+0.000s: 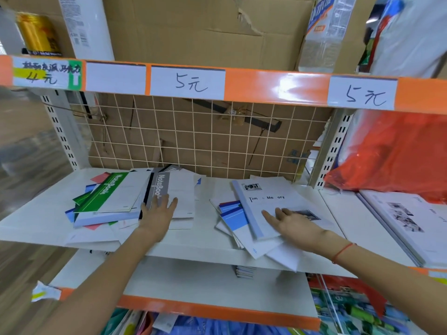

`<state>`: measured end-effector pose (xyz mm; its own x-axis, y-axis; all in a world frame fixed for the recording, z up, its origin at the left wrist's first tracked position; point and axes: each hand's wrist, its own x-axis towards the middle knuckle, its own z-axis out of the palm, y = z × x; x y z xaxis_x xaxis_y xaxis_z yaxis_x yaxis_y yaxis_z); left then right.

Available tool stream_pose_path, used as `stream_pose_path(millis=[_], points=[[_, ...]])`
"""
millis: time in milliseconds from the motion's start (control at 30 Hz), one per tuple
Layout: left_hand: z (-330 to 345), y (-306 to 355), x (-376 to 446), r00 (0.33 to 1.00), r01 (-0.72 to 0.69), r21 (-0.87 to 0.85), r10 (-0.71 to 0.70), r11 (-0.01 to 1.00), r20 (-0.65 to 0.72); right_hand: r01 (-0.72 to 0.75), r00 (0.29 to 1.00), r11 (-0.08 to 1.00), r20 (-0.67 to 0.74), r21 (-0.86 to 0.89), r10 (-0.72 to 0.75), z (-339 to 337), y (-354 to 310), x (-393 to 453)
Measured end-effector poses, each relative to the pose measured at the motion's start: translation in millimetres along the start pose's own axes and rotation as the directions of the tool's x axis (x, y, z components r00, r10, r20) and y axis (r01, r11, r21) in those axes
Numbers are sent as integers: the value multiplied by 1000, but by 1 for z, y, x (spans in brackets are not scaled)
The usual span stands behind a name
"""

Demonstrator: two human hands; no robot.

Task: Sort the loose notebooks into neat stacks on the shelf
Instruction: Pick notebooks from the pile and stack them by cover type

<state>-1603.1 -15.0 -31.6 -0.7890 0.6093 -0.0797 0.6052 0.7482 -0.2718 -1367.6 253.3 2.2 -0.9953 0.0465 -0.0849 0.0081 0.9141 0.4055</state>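
notebooks lie loose in two heaps on the white shelf (212, 187), one toward its left end and one right of the middle, with bare shelf between them. in the left heap a green notebook (108, 194) sits on top of a thick pile, tilted, with red, blue and green covers sticking out under it toward the shelf's left front corner. just beside it on the right lies a grey notebook (161, 189) with a white cover half over it. the left hand (158, 212) lies flat on this grey and white pair, fingers straight and slightly spread, gripping nothing. in the right heap a white notebook with a small photo print (273, 201) lies on top, skewed, over a blue notebook (233, 217) and several white ones that overhang the shelf's front edge. the right hand (294, 220) rests on that top white cover, fingers stretched out and relaxed, not curled round anything; a red string (343, 251) circles its wrist. behind the heaps a wire grid (193, 131) backs the shelf, with brown cardboard behind it. past the right end of the shelf another white notebook (406, 221) lies on the neighbouring board, below a red plastic bag (391, 155). along the orange rail (275, 87) above hang handwritten price tags (187, 82).
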Motion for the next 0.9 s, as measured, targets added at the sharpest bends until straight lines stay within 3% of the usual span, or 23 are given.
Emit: stream_pose_path(millis=[100,200,267,300,367,533,733,900], points=[[-4,10,-6,996,51,80,-44,996,-78,-93,990,991,-116,-95,82,13,-7,2],[-7,12,-10,991,52,102,-38,993,-131,-146,977,988,-154,41,150,3,-17,-4],[-14,10,-12,981,38,68,-25,997,-190,-168,976,978,-118,121,182,-8,-20,-13],[-18,10,-13,976,22,55,-10,998,-219,-178,965,971,-164,157,203,-13,-17,-16],[-28,15,-17,963,0,20,5,1000,-269,-211,928,967,-280,142,244,-18,-7,-21],[-56,47,-20,913,-36,-86,-2,996,-407,-290,900,952,-311,99,306,-22,35,-48],[-84,128,-29,858,-108,-145,18,984,-514,-290,840,957,-472,26,268,0,85,-122],[-106,206,-27,787,-153,-181,9,971,-616,-286,820,957,-527,-38,224,27,143,-196]])
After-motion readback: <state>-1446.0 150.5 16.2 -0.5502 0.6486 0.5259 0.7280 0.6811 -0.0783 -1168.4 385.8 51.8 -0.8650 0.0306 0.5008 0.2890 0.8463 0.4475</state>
